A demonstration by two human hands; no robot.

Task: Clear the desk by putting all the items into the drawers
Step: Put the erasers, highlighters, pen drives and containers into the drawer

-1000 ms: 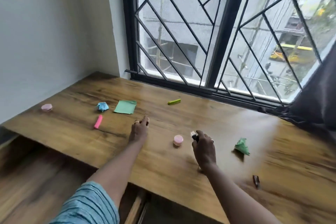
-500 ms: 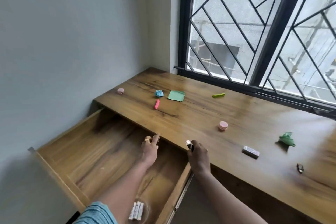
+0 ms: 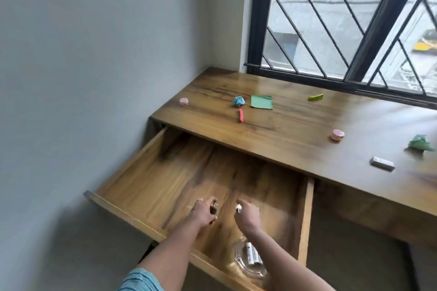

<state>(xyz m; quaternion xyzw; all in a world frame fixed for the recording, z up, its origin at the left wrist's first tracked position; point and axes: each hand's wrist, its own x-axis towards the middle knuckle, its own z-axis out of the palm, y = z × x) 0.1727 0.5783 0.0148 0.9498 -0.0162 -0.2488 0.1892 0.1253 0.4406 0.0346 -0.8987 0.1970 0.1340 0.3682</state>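
Both my hands hover inside the open wooden drawer [image 3: 132, 172] under the desk. My left hand [image 3: 202, 211] is closed on a small dark object [image 3: 214, 210]. My right hand [image 3: 248, 214] pinches a small dark item with a pale tip [image 3: 238, 208]. A clear glass dish [image 3: 241, 264] with white sticks lies at the drawer's front. On the desk [image 3: 272, 139] sit a pink jar [image 3: 184, 101], blue crumpled paper [image 3: 238, 101], a green note [image 3: 261, 102], a pink stick [image 3: 240, 115], a green clip [image 3: 316, 97], another pink jar [image 3: 337, 135], green crumpled paper [image 3: 419, 143] and a silver block [image 3: 382, 164].
A grey wall [image 3: 94, 54] stands close to the drawer's left side. A barred window [image 3: 343, 19] runs along the back of the desk. The drawer's right wall [image 3: 307, 215] is beside my right forearm.
Both hands left the desk top with their small items and went down into the open drawer. My view swung left and down, bringing the drawer and the glass dish into sight.
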